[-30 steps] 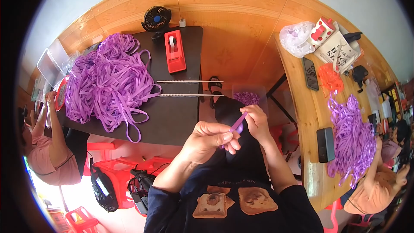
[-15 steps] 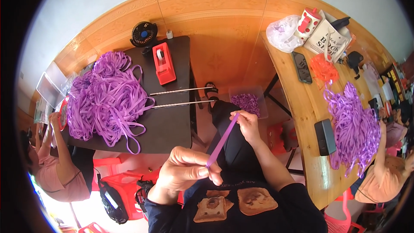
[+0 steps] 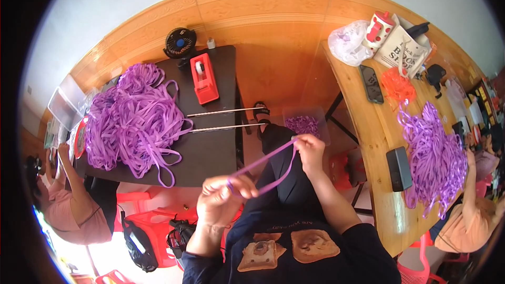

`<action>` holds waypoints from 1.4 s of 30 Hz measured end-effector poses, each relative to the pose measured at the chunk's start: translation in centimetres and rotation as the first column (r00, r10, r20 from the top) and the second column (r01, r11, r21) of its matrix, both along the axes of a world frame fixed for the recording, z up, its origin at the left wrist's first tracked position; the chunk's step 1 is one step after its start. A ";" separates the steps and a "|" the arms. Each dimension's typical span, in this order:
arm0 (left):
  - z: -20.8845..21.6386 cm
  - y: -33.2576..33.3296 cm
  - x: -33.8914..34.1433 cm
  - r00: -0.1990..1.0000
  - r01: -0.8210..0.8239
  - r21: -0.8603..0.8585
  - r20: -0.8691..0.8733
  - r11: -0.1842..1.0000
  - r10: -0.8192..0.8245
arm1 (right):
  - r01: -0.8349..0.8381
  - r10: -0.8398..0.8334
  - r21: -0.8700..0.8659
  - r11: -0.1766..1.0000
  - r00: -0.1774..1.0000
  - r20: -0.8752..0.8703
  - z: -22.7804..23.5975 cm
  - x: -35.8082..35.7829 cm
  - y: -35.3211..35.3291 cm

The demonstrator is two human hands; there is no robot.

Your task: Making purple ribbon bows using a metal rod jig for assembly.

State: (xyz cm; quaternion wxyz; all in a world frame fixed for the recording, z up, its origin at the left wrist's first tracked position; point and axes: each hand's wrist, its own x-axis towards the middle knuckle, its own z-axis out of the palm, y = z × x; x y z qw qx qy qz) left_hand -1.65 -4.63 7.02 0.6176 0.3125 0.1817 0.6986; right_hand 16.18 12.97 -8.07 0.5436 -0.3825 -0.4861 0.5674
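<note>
A purple ribbon loop (image 3: 282,178) hangs between my two hands over my lap, its two strands spread apart. My left hand (image 3: 225,198) pinches one end with its fingers closed. The other end is gripped by my right hand (image 3: 310,153), higher and farther from me, its fingers curled round the ribbon. A large tangled heap of purple ribbon (image 3: 134,121) covers much of the dark table to my left. Two thin metal rods (image 3: 223,111) stick out past that table's right edge, toward my foot. Below and beyond my right hand, a clear plastic bin (image 3: 323,131) holds purple ribbon pieces (image 3: 302,124).
On the dark table (image 3: 213,163) stand a red tape dispenser (image 3: 204,80) and a small black fan (image 3: 180,43). The wooden table (image 3: 376,163) at right bears a phone (image 3: 371,84), a dark box (image 3: 399,169) and another ribbon heap (image 3: 434,160). People sit at both sides.
The ribbon was one narrow taut strip between my hands; now its strands have parted into a loop. My left hand has moved slightly left and away from me, widening the gap.
</note>
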 end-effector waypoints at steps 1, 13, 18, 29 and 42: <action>-0.1 0.7 -0.4 0.998 -0.042 0.037 0.054 0.998 0.040 | -0.034 0.028 0.074 0.997 0.997 0.074 -0.2 -0.2 -1.0; -0.3 4.9 -2.7 0.827 -0.159 0.306 -0.478 0.939 0.296 | -0.500 0.518 -0.136 0.855 0.816 0.257 0.4 0.5 -6.8; 0.2 5.5 -2.6 0.859 -0.061 0.244 -0.481 0.968 0.175 | -0.683 0.724 -0.283 0.673 0.686 0.066 1.4 0.3 -6.2; 0.8 6.1 -4.6 0.760 -0.082 0.132 -0.634 0.988 0.147 | -0.803 0.873 -0.354 0.479 0.480 0.092 0.9 1.9 -5.9; 0.4 6.9 -3.8 0.836 -0.003 0.132 -0.544 0.991 0.074 | -0.811 0.873 -0.343 0.474 0.484 0.062 3.0 1.4 -6.0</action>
